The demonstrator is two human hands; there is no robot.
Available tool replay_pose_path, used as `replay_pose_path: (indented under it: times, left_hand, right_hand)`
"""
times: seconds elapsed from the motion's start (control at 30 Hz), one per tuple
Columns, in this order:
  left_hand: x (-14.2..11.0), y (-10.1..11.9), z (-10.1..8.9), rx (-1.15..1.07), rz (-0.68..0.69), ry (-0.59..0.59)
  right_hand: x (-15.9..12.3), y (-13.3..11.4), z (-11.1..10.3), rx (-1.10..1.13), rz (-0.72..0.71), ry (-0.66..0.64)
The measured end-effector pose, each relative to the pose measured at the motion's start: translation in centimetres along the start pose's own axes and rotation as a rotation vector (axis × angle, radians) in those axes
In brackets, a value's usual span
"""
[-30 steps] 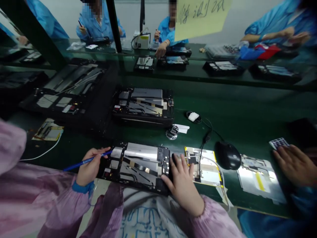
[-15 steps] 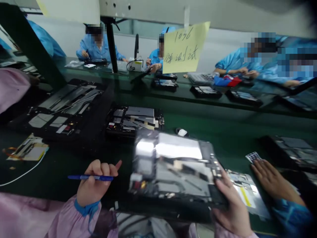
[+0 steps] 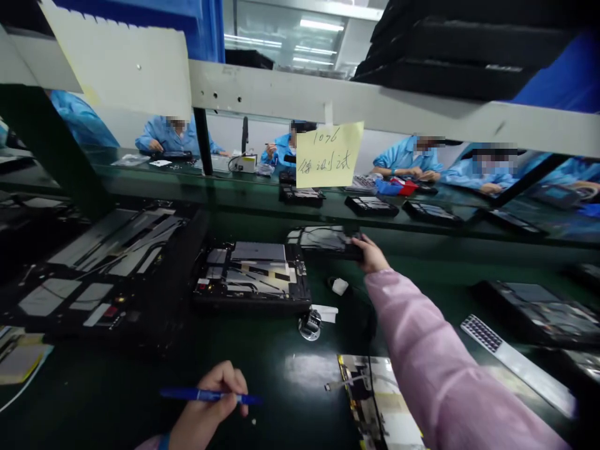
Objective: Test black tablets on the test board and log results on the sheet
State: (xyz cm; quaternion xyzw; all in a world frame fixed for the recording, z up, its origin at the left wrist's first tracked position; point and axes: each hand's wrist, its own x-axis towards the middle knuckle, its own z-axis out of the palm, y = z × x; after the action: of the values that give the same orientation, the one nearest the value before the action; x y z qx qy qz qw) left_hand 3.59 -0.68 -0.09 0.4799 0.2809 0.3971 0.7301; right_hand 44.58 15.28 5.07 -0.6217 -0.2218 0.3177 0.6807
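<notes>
My left hand (image 3: pixel 213 400), low in the view, is closed around a blue pen (image 3: pixel 187 394) held sideways above the dark green bench. My right arm stretches far forward. At its end, my right hand (image 3: pixel 374 254) grips the right edge of an opened tablet (image 3: pixel 323 238), its inner parts facing up, by the bench's back wall. To its left lies another opened tablet (image 3: pixel 257 269) on a black stack. Just below my right hand are a white scrap (image 3: pixel 339 286) and a small round silver piece (image 3: pixel 310 325).
A loose panel with a cable (image 3: pixel 398 406) lies under my right forearm. More opened devices stand left (image 3: pixel 117 244) and right (image 3: pixel 534 306). A white strip with a black grid (image 3: pixel 515 359) lies at right. A yellow note (image 3: pixel 329 155) hangs from the shelf beam. Several people in blue work opposite.
My right hand has carried the opened tablet forward from near my body to the back of the bench. Another person's hand at right has left the view. My view has tilted up.
</notes>
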Motion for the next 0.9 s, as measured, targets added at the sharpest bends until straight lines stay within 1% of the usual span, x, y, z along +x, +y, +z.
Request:
replay_pose_path:
  times: [0.07,0.13,0.17,0.23,0.3,0.37,0.43,0.5,0.57,0.67,0.8,0.9]
  left_hand:
    - [0.0,0.0,-0.1,0.042,-0.025,0.018]
    - [0.1,0.1,-0.1,0.092,-0.042,0.06]
    - [0.2,0.1,-0.1,0.114,-0.051,0.085]
    - [0.3,0.2,0.0,0.139,-0.07,0.139]
    - [0.4,0.2,0.1,0.144,-0.085,0.167]
    - [0.5,0.1,0.3,0.147,-0.091,0.161]
    - [0.6,0.0,0.5,0.151,-0.083,0.143]
    - [0.5,-0.1,0.6,0.157,-0.061,0.127]
    - [0.4,-0.1,0.7,0.172,-0.027,0.128]
    - [0.4,0.0,0.7,0.205,0.013,0.154]
    - [0.4,-0.1,0.7,0.208,0.031,0.208]
    - [0.5,0.0,0.5,0.17,0.024,0.295]
  right_hand:
    - [0.8,1.1,3.2,-0.077,0.033,-0.079]
    - [0.3,1.8,5.5,-0.152,0.027,-0.155]
    - [-0.3,2.0,6.2,-0.187,0.012,-0.194]
    - [-2.3,2.1,7.0,-0.258,-0.022,-0.282]
    - [-4.7,1.9,7.1,-0.326,-0.042,-0.382]
    - [-7.1,1.5,7.0,-0.388,-0.038,-0.471]
    - [-8.9,0.9,6.9,-0.428,-0.02,-0.527]
    - [-10.3,0.2,6.9,-0.432,-0.001,-0.554]
    - [-11.2,-0.6,7.0,-0.388,0.006,-0.555]
    - [-12.5,-1.5,7.2,-0.249,0.005,-0.521]
    - [-14.3,-2.0,7.3,-0.055,0.051,-0.468]
    - [-15.9,-2.2,6.2,0.046,0.07,-0.443]
